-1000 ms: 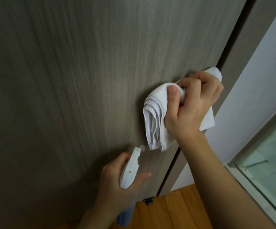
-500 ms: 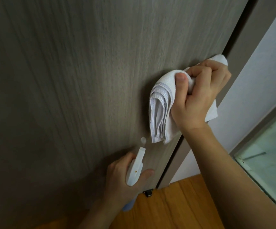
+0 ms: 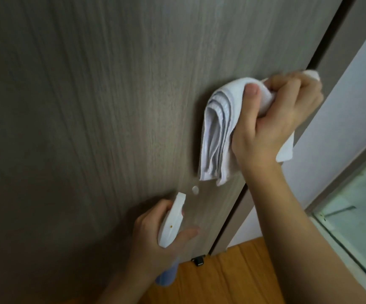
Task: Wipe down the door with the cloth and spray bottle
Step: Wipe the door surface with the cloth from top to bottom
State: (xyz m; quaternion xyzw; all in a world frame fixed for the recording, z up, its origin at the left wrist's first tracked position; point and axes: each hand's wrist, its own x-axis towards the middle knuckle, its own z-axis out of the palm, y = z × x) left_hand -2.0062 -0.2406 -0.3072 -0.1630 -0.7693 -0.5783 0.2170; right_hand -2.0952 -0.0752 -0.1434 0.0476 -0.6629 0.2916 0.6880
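Note:
A grey-brown wood-grain door fills most of the view. My right hand presses a folded white cloth against the door near its right edge; the cloth's loose folds hang down to the left of my wrist. Below, my left hand grips a spray bottle with a white head and a bluish body, its nozzle pointing up at the door just under the cloth. The bottle's lower body is partly hidden by my hand.
The door's right edge meets a dark gap and a frame. A white wall and a glass panel stand at the right. Orange wooden floor lies below, with a small black stopper at the door's foot.
My right hand and the cloth have slid up and to the right along the door. The left hand with the bottle has shifted slightly right and up.

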